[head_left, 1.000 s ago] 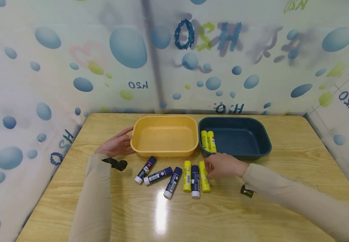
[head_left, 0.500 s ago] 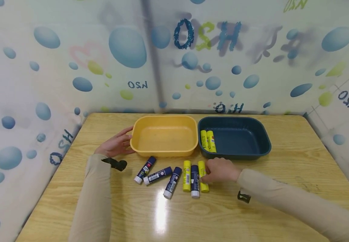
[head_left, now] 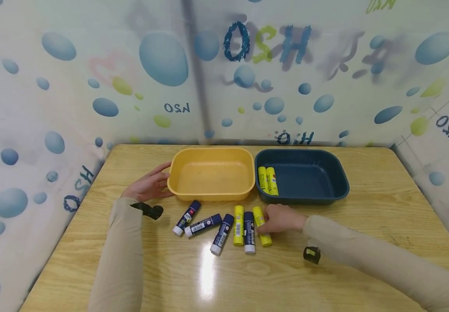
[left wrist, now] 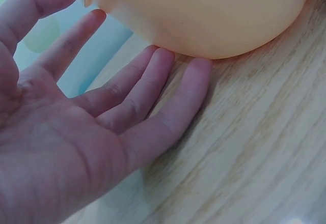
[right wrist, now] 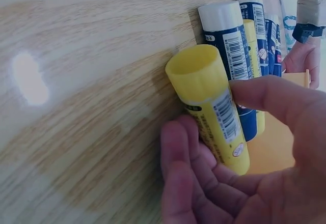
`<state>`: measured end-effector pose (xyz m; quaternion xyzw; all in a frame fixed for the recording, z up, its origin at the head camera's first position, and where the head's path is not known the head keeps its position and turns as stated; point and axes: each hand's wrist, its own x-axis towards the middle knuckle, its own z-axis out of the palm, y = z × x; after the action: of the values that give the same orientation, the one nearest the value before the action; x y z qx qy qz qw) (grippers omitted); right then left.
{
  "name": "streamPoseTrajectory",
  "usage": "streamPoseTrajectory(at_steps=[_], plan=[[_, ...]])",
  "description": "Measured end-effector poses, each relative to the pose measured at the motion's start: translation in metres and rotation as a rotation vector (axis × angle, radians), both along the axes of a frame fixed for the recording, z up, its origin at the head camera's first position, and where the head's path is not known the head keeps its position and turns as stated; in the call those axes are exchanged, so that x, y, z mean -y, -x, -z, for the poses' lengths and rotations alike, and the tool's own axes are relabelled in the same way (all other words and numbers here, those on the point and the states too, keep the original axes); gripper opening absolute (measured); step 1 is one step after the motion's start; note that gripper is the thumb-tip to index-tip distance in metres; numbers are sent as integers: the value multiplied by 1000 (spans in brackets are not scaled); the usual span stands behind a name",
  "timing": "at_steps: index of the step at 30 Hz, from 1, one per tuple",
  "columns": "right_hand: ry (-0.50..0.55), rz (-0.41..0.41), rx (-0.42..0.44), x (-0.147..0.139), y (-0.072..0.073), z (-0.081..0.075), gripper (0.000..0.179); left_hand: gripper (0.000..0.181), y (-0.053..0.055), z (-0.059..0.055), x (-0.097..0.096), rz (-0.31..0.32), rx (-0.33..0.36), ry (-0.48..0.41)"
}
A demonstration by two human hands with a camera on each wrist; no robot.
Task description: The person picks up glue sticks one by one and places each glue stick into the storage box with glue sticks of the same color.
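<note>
My right hand [head_left: 282, 218] holds a yellow glue stick [right wrist: 216, 114] between thumb and curled fingers, right above the wood. Close beside it lie a navy glue stick with a white cap [head_left: 249, 234] and another yellow glue stick [head_left: 238, 225]. With fingers extended, my left hand [head_left: 148, 184] touches the left end of the orange-yellow bin [head_left: 211, 197]; in the left wrist view several fingertips [left wrist: 196, 71] reach its lower wall. Two yellow glue sticks [head_left: 267, 181] lie side by side in the left end of the dark blue bin [head_left: 302, 201].
Further left, three navy glue sticks, such as the slanted one [head_left: 221, 234], lie spread in front of the orange-yellow bin. Both bins stand side by side near the back edge of the wooden table [head_left: 185, 281], with a patterned wall [head_left: 216, 108] behind.
My right hand has closed its thumb and fingers on the rightmost yellow glue stick, whose near end has swung slightly right. The left hand stays at the orange-yellow bin.
</note>
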<state>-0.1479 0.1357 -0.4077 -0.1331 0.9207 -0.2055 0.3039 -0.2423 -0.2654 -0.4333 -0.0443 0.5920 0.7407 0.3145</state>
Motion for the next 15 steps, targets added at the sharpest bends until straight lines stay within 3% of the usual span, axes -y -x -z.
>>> streamPoseTrajectory(at_steps=[15], plan=[[32, -55, 37, -8, -2, -9, 22, 57, -2, 0, 0, 3, -10, 13]])
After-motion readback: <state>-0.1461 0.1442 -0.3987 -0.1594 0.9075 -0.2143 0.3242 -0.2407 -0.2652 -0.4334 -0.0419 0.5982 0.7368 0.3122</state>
